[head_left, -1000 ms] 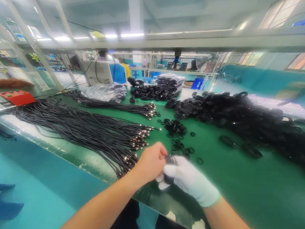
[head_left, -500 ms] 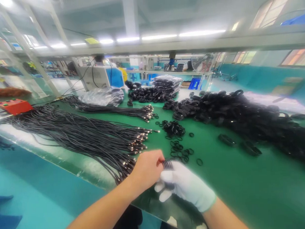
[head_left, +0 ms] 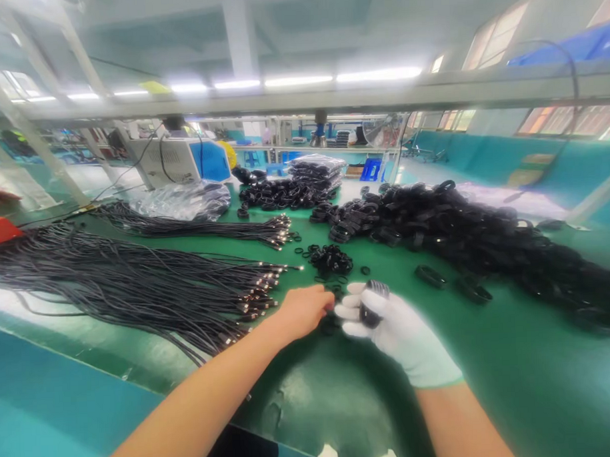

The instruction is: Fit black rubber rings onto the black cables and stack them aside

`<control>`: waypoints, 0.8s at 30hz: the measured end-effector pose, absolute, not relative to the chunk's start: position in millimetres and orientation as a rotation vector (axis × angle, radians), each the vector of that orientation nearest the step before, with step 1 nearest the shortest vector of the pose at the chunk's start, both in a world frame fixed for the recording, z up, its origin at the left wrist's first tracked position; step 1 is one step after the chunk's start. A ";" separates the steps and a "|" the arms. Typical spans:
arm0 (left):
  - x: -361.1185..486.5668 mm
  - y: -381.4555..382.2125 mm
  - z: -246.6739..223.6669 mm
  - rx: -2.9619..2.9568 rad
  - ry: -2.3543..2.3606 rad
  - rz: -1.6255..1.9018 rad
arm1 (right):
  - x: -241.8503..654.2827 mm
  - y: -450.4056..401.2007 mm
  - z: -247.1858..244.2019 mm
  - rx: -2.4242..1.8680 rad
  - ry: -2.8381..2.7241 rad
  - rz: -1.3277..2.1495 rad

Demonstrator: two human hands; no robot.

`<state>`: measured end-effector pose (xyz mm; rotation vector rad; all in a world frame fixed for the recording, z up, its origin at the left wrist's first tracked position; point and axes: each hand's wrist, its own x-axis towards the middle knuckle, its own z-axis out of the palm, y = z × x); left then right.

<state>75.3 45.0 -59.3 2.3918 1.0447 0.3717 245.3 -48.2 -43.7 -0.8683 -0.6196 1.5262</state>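
Black rings [head_left: 378, 289], in the head view, are gripped by the gloved right hand [head_left: 401, 328] over the green table [head_left: 500, 375], inside its near edge. The bare left hand [head_left: 305, 312] is at loose rings [head_left: 331, 259]; I cannot tell its grip. Bare surface opens right of the glove.

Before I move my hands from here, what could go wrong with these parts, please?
The gloved right hand holds black pieces in its fingers; a loose grip might drop some. The left hand is by the small black rings, so a quick sweep could scatter them. The left forearm looks close to the cable ends and may catch them.
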 end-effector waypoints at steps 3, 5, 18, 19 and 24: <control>75.8 46.7 -63.2 2.327 1.042 0.370 | 239.3 -49.0 -41.3 -0.833 -0.636 1.537; 69.6 44.7 -57.8 2.259 1.033 0.409 | 234.4 -48.5 -40.1 -0.867 -0.645 1.482; 60.9 -0.9 -52.1 1.413 0.892 0.679 | 194.0 -37.4 -60.4 -0.856 -0.595 1.388; 57.4 0.1 -56.5 1.388 0.888 0.667 | 197.2 -39.7 -56.8 -0.813 -0.593 1.418; 40.1 -1.2 -64.2 1.145 0.787 0.716 | 204.8 -49.7 -42.0 -0.795 -0.597 1.393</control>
